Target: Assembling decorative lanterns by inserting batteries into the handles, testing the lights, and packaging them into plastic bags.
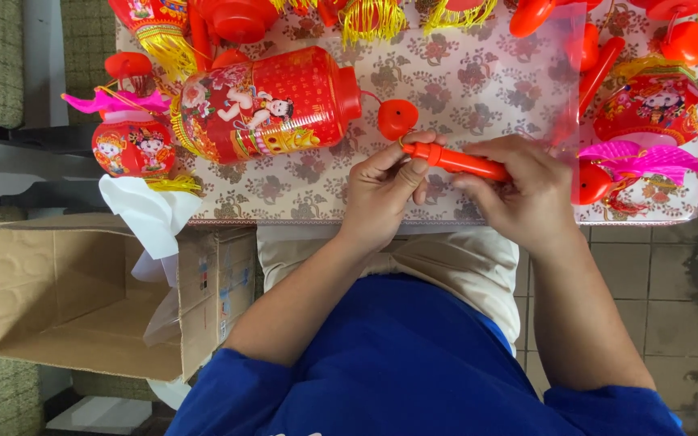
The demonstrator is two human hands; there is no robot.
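Orange plastic handle (454, 161) held level above near edge of tabletop (462, 89), between both hands. Left hand (381, 190) grip pinching its left end, thumb on top. Right hand (523, 190) grip wrapped round right end. Red cylindrical lantern (272, 105) lying on side, far left. Open cardboard box (74, 299) on floor, near left.

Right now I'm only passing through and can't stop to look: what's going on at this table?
A person in a blue top holds an orange plastic handle in both hands, the left hand pinching its end and the right hand wrapped around the rest. A big red lantern lies on its side on the floral tablecloth, with smaller lanterns around it. An open cardboard box sits on the floor at the left.
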